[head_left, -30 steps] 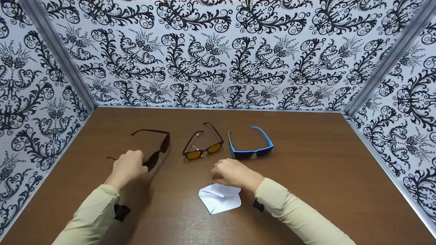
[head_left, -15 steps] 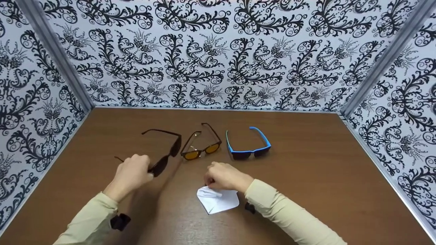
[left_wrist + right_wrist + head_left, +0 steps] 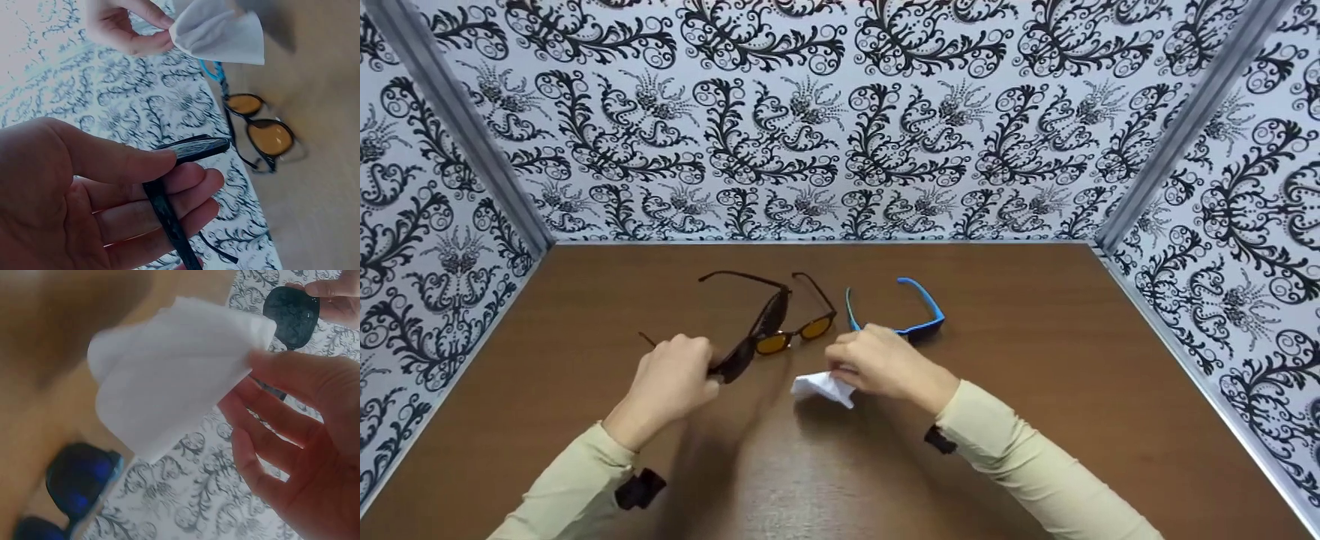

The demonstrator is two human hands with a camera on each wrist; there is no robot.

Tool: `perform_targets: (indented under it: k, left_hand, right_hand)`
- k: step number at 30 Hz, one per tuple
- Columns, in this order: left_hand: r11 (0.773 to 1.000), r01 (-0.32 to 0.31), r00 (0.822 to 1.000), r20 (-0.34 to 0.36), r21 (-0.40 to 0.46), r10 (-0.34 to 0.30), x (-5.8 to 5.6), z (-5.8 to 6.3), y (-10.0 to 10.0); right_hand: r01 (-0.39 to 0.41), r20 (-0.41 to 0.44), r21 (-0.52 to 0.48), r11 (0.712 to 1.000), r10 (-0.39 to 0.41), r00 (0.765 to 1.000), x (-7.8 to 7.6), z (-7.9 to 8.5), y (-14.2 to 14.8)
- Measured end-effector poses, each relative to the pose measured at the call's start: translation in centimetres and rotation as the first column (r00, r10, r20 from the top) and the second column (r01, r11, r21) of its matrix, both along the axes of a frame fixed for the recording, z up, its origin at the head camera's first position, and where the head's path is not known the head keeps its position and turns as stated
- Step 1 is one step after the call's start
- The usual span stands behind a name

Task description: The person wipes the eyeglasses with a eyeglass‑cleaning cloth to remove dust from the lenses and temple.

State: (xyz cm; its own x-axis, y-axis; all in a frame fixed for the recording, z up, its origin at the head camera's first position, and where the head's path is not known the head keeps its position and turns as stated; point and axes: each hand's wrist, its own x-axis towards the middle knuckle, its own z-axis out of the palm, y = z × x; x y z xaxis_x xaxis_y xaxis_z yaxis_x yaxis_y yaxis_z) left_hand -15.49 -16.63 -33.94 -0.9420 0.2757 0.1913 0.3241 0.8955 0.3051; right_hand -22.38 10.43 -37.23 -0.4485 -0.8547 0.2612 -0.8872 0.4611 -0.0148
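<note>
My left hand (image 3: 671,382) holds dark sunglasses (image 3: 769,315) by one end of the frame, above the table. In the left wrist view, its thumb and fingers pinch the sunglasses (image 3: 197,149) near the hinge, with a temple running down across the fingers. My right hand (image 3: 889,367) pinches a white cloth (image 3: 821,387) by its edge. Lifted off the table, the cloth (image 3: 174,377) hangs folded from thumb and fingertips in the right wrist view. Behind the dark pair lie orange-lensed glasses (image 3: 816,328), partly covered by it. Blue-framed sunglasses (image 3: 936,315) lie behind my right hand, which hides part of them.
The brown wooden table (image 3: 1020,360) is enclosed at the back and sides by walls (image 3: 810,112) with a black-and-white scroll pattern. Grey metal strips (image 3: 1185,127) run along the corners.
The white cloth has come up off the table in my right hand. My left hand has carried the dark sunglasses to the right, toward the cloth and in front of the orange-lensed pair.
</note>
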Motion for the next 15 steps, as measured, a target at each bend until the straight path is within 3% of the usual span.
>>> perform_targets:
  k: [6,10,15]
  left_hand:
    - [0.999,0.044,0.997,-0.061,0.013,-0.043,-0.2,0.6,1.7]
    - [0.999,0.05,0.995,-0.087,0.014,-0.048,-0.3,0.9,2.8]
    - [0.998,0.069,0.992,-0.104,0.011,-0.068,-0.7,1.2,4.0]
  right_hand:
    - [0.043,-0.151,-0.08,0.996,-0.055,0.987,0.2,1.4,1.1]
    - [0.025,-0.2,-0.179,0.984,-0.061,0.978,0.1,2.1,1.6]
    - [-0.022,-0.27,-0.175,0.984,-0.027,0.962,0.0,1.9,1.9]
